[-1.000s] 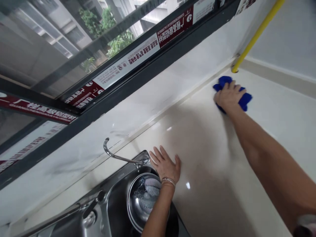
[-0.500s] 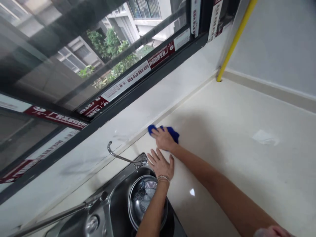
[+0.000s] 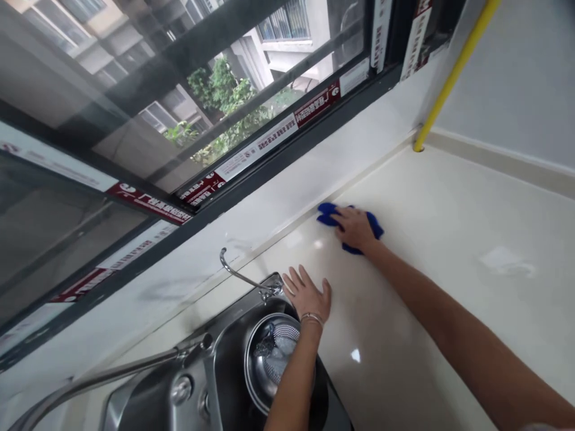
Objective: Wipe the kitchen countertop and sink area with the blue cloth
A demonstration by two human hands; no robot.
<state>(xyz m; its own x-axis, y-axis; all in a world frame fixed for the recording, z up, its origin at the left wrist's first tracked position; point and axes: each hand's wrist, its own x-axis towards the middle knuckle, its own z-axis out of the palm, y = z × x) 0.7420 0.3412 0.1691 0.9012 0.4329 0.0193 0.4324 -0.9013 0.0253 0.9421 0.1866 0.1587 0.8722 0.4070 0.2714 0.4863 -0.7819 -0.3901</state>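
Two bare hands rest on a pale counter [image 3: 471, 269]. The right hand [image 3: 354, 228] lies on a blue cloth [image 3: 327, 214], close to the far edge of the counter. Its fingers are spread flat, not clenched, and they press the cloth down. The left hand [image 3: 308, 293] holds nothing. Its fingers are open and flat on the counter, just beside a steel sink [image 3: 229, 371]. To wipe well, keep the palm flat and press evenly, so that all of the cloth touches. Go right up to the far edge and into the corner by the yellow pipe [image 3: 453, 78]. The left arm hides part of a steel pot [image 3: 258, 383] in the sink, and what lies inside the pot is hard to make out. The hand hides much of the cloth, so I cannot tell if it is wet. The near part of the sink is cut off.
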